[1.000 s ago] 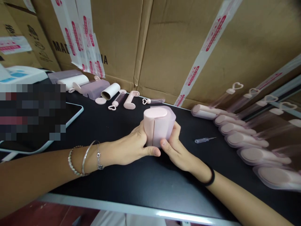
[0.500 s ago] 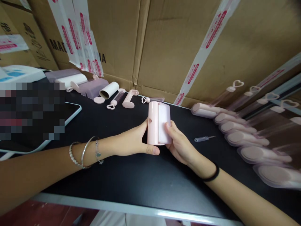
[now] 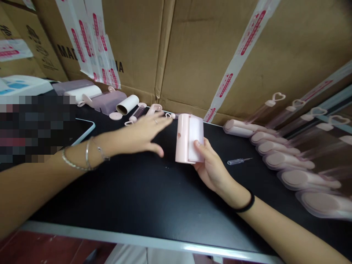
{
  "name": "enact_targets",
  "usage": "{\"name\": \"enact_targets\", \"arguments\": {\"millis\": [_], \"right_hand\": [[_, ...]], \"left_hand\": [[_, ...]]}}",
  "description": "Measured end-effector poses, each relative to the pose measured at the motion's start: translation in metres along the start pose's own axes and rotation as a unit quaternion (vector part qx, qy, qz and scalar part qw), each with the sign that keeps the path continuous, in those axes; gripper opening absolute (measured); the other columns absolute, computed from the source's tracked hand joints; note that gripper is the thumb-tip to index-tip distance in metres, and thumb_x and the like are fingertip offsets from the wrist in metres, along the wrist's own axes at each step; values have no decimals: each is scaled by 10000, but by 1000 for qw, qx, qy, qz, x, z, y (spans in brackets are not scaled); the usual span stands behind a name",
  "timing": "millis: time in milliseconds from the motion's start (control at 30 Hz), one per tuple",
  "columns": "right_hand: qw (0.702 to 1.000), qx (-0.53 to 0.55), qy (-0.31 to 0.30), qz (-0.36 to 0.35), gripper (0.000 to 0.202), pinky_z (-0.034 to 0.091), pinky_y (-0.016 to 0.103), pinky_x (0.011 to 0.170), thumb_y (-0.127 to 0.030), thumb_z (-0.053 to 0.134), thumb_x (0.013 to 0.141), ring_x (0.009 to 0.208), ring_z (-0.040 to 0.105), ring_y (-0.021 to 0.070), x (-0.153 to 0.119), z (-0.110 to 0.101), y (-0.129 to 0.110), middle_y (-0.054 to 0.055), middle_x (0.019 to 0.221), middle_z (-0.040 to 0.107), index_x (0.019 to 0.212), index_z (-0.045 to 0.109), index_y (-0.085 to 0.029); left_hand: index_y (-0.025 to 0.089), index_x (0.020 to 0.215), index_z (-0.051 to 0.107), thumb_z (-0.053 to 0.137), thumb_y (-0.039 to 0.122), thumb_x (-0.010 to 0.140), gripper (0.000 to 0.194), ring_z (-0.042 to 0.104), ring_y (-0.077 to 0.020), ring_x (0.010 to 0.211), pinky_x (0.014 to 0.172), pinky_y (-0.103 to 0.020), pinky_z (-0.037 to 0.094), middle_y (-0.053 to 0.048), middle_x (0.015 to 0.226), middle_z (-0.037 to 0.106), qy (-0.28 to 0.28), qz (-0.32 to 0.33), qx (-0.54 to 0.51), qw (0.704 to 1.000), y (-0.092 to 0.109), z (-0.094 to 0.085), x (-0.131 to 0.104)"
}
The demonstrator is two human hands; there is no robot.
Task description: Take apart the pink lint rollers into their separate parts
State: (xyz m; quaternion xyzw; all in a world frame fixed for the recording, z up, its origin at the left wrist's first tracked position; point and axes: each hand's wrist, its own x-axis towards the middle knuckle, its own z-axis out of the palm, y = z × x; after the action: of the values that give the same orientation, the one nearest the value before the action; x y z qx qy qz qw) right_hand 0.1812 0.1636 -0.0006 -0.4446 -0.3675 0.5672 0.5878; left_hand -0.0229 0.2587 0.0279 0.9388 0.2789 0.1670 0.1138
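Upright in my right hand (image 3: 210, 165) is a pink cylindrical case (image 3: 182, 139) with a white roll (image 3: 196, 137) showing on its right side; my thumb presses on the roll. My left hand (image 3: 137, 134) hangs over the table to the left of the case, fingers spread and holding nothing. Just behind its fingers lie a pink bracket piece (image 3: 156, 107), partly covered, and a clear handle with a heart loop (image 3: 140, 109). Another heart loop (image 3: 169, 115) shows between my fingertips and the case.
A small screwdriver (image 3: 238, 161) lies right of my right hand. Several finished-looking pink rollers (image 3: 277, 160) line the right side. Purple covers (image 3: 110, 102), a cardboard-cored roll (image 3: 128, 105) and a tablet (image 3: 85, 128) are at left. Cardboard boxes (image 3: 192, 55) stand behind the black table (image 3: 154, 205).
My left hand has let go of the case and moved left and up, its fingers now spread. My right hand has lifted the case slightly up and to the right.
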Motion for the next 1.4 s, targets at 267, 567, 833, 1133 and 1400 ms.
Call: {"name": "enact_targets", "arguments": {"millis": [267, 567, 833, 1133, 1400], "right_hand": [[996, 62, 47, 39, 305, 531, 298, 608, -403, 615, 734, 729, 602, 164, 11, -11, -10, 19, 874, 634, 969, 541, -223], [986, -151, -14, -65, 453, 467, 279, 746, -419, 709, 670, 833, 598, 154, 31, -41, -23, 2, 999, 658, 1064, 610, -220], [930, -293, -192, -113, 491, 458, 342, 860, -436, 697, 718, 990, 597, 190, 27, -42, -28, 25, 1101, 646, 1158, 579, -254], [963, -125, -179, -157, 305, 407, 376, 993, -460, 569, 830, 1104, 569, 190, 12, -3, 1, 24, 1155, 641, 1046, 627, -253], [963, -122, 10, -240, 250, 484, 272, 619, -468, 568, 803, 646, 588, 117, 17, -27, -30, -43, 708, 588, 835, 462, -243]], "left_hand": [[144, 932, 614, 439, 349, 867, 278, 597, -322, 1002, 866, -432, 454, -148, 1057, 625, 23, -198, 202, 959, -43, -3, -3], [114, 1263, 414, 500, 263, 802, 491, 569, -317, 1058, 918, -481, 440, -169, 1163, 573, 189, -308, 15, 932, -28, -14, -3], [166, 1298, 363, 519, 231, 839, 489, 575, -185, 1065, 914, -330, 477, -101, 1143, 576, 189, -22, -240, 952, 50, 15, -6], [174, 1298, 386, 532, 217, 853, 471, 537, -199, 1137, 985, -323, 403, -93, 1290, 528, 131, 45, -31, 990, 65, 16, -11], [210, 1415, 337, 578, 634, 708, 859, 590, -391, 1036, 855, -490, 440, -156, 1244, 586, -48, -150, 45, 986, 50, 0, -17]]}}
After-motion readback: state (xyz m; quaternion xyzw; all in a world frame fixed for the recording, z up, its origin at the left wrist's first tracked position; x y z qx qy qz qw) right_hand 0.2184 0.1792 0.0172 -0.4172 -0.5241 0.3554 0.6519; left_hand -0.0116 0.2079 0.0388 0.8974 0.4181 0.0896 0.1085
